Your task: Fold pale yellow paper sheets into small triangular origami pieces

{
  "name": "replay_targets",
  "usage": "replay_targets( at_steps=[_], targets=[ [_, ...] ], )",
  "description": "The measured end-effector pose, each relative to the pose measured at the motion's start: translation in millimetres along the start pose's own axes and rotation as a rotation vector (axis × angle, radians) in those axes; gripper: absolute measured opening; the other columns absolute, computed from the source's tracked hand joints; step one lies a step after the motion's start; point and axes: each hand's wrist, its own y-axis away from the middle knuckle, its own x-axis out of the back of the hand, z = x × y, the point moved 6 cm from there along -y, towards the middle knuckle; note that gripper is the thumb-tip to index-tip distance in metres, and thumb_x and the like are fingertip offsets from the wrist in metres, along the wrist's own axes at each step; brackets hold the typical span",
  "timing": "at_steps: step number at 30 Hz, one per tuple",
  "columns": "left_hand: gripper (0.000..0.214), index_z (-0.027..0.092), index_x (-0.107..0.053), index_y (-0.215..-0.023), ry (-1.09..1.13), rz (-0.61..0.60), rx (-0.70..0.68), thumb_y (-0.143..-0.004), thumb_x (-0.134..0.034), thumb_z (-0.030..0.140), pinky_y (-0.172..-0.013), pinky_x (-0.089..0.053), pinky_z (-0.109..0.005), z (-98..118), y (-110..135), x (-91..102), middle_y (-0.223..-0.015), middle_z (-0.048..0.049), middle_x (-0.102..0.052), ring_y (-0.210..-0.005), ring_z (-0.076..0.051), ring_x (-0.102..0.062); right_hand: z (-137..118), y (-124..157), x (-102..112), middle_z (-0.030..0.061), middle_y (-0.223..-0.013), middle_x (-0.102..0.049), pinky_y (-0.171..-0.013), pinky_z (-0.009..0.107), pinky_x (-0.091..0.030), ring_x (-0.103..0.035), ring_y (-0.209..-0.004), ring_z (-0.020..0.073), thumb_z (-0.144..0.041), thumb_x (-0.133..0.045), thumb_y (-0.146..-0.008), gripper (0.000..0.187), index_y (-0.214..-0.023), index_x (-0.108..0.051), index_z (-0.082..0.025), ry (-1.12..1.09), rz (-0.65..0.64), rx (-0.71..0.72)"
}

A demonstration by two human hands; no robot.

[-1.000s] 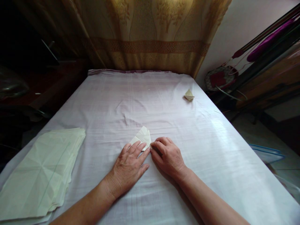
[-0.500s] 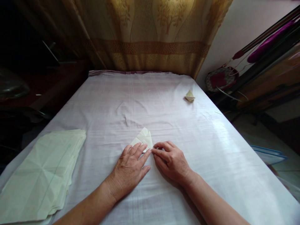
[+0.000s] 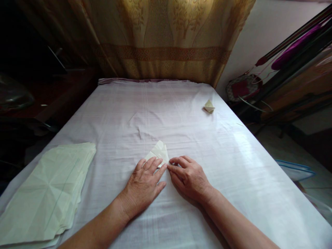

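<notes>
Head view: left hand point(image 3: 144, 183) is lying palm down, fingers spread, not grasping, its fingertips covering the near edge of a creased, folded paper point(image 3: 160, 151). Right hand point(image 3: 189, 178) is curling, fingertips meeting at the paper's right corner; pinching or only touching, cannot tell. Paper is sitting at 1 o'clock from the left hand, 10 o'clock from the right; left is nearer, overlapping it. Tip is pointing to 12 o'clock; full long axis is hiding under left fingers. Pale sheet point(image 3: 181, 221) is lying underneath. Stack of creased paper sheets point(image 3: 44, 197) is resting at 9 o'clock from the left hand, well apart. Small folded paper piece point(image 3: 209, 106) is standing out between 1 and 2 o'clock from the paper. Containers: patterned handbag point(image 3: 241, 88) is hanging farther off at 2 o'clock, contents not showing. Patterned curtain point(image 3: 163, 52) is filling 12 o'clock behind.
</notes>
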Motion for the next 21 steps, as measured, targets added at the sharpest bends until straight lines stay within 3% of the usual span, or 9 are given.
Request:
replay_targets(
  at_steps=[7,10,21],
  targets=[
    [0.047,0.027,-0.057,-0.134,-0.011,-0.006,-0.029,-0.095,-0.053,0.051,-0.111,-0.027,-0.04,-0.9,3.3,3.5,-0.136,-0.0019,-0.063,-0.132,-0.024,-0.048,-5.8,2.8,-2.8,0.0079,-0.117,-0.07,-0.085,0.04,-0.052,-0.06,-0.106,0.026,-0.012,-0.057,-0.087,0.025,-0.108,-0.07,-0.019,0.106,-0.003,0.064],
    [0.046,0.026,-0.058,-0.134,0.0,-0.003,-0.034,-0.095,-0.052,0.05,-0.11,-0.026,-0.04,-2.1,4.0,6.9,-0.136,-0.0018,-0.063,-0.133,-0.024,-0.047,-7.0,2.3,-3.4,0.0061,-0.114,-0.072,-0.085,0.04,-0.051,-0.059,-0.112,0.0267,-0.011,-0.055,-0.088,0.025,-0.107,-0.069,-0.02,0.115,-0.019,0.112],
    [0.048,0.032,-0.055,-0.137,0.028,-0.066,-0.053,-0.095,-0.051,0.054,-0.115,-0.019,-0.042,-7.0,2.8,4.7,-0.148,-0.0012,-0.051,-0.141,-0.025,-0.037,-7.1,1.2,-2.0,0.0055,-0.111,-0.073,-0.083,0.037,-0.048,-0.062,-0.101,0.0227,-0.013,-0.057,-0.09,0.022,-0.106,-0.07,-0.02,0.092,-0.018,0.135]
  ],
)
